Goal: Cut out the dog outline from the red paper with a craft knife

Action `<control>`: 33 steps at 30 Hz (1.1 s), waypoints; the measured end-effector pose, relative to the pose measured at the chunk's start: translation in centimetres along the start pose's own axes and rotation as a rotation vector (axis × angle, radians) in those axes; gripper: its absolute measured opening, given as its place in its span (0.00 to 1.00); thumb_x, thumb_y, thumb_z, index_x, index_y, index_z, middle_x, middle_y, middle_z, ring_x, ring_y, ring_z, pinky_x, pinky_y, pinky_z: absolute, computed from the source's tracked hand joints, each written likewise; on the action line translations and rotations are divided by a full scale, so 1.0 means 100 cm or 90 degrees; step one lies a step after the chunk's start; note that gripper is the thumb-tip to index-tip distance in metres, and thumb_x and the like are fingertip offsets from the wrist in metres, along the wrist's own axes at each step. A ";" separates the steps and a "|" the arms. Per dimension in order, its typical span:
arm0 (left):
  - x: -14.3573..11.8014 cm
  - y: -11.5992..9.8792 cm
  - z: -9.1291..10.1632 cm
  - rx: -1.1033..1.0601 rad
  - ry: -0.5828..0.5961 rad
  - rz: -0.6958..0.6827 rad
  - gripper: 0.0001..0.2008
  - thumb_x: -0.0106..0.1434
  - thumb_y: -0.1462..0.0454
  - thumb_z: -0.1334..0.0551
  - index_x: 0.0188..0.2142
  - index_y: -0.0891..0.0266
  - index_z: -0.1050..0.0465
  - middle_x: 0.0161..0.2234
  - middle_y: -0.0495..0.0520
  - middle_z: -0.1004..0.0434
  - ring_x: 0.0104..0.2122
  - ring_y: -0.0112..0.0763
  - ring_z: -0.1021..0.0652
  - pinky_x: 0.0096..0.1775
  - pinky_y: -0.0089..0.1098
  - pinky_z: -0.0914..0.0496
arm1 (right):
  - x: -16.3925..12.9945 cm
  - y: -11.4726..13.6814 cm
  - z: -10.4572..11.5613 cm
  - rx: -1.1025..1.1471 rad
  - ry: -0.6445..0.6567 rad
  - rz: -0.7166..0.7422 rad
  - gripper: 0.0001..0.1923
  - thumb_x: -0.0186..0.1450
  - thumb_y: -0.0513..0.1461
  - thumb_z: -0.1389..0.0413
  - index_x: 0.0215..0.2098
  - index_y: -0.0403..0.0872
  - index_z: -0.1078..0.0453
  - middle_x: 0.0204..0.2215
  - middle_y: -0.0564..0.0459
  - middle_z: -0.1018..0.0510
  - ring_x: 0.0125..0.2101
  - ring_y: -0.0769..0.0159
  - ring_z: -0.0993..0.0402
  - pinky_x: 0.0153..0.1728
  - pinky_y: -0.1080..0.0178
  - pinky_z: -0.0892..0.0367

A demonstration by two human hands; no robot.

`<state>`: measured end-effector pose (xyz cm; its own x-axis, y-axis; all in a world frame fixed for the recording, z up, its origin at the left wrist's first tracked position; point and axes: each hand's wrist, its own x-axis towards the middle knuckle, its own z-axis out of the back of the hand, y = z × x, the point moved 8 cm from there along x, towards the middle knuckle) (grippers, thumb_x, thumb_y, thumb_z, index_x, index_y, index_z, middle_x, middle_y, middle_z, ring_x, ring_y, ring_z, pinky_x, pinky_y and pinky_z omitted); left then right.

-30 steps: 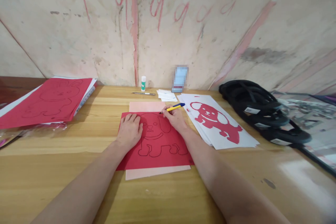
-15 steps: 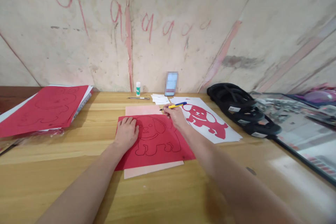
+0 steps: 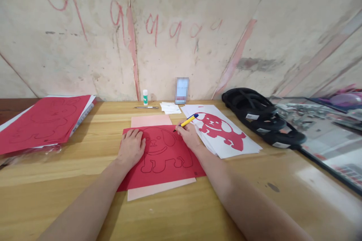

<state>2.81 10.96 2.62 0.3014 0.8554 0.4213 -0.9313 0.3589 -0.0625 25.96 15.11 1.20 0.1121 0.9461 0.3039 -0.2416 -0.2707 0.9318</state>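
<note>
A red sheet of paper (image 3: 169,150) with a dark outline drawing of a dog lies on the table, over a pale pink board (image 3: 161,190) that shows at its top and bottom edges. My left hand (image 3: 132,145) rests flat on the sheet's left side, beside the drawn dog's head, fingers stretched out. Near the sheet's upper right, my right hand (image 3: 186,133) is closed around a yellow pen (image 3: 188,120) with a blue end. Its dark tip points down-left near the drawn dog's ear and back; whether it touches the paper I cannot tell.
White sheets (image 3: 195,113) bearing a red paper dog (image 3: 217,126) lie right of my work. Behind stand a glue stick (image 3: 145,98) and a phone (image 3: 181,90), near a thin metallic tool (image 3: 146,107). Stacked red paper (image 3: 42,124) is left, black straps (image 3: 251,109) right.
My right hand has moved down toward the red sheet with the pen, whose tip is now lower, by the dog's ear. The left hand stays in place on the paper; the view has shifted slightly.
</note>
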 end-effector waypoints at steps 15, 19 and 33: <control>0.000 0.001 -0.003 -0.004 -0.015 -0.006 0.16 0.65 0.63 0.49 0.44 0.65 0.26 0.48 0.62 0.25 0.49 0.48 0.29 0.51 0.46 0.35 | 0.001 0.001 -0.005 -0.087 0.050 0.012 0.05 0.53 0.40 0.48 0.24 0.47 0.36 0.19 0.58 0.37 0.22 0.69 0.41 0.25 0.65 0.45; 0.000 0.001 -0.002 -0.006 -0.018 -0.008 0.15 0.65 0.63 0.49 0.44 0.66 0.26 0.48 0.62 0.25 0.49 0.47 0.29 0.51 0.46 0.35 | 0.000 0.002 -0.005 -0.101 0.043 0.012 0.05 0.53 0.41 0.49 0.24 0.47 0.36 0.19 0.58 0.36 0.22 0.69 0.41 0.25 0.65 0.45; 0.000 -0.001 0.000 -0.003 -0.014 -0.002 0.14 0.65 0.64 0.48 0.44 0.66 0.26 0.48 0.62 0.25 0.49 0.47 0.29 0.49 0.45 0.35 | -0.003 0.007 -0.006 -0.108 0.059 -0.013 0.05 0.53 0.41 0.49 0.23 0.47 0.37 0.17 0.58 0.38 0.21 0.68 0.41 0.23 0.65 0.46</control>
<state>2.89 10.97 2.61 0.2989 0.8459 0.4416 -0.9294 0.3630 -0.0662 25.15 14.74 1.65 0.0312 0.9654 0.2589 -0.4001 -0.2253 0.8884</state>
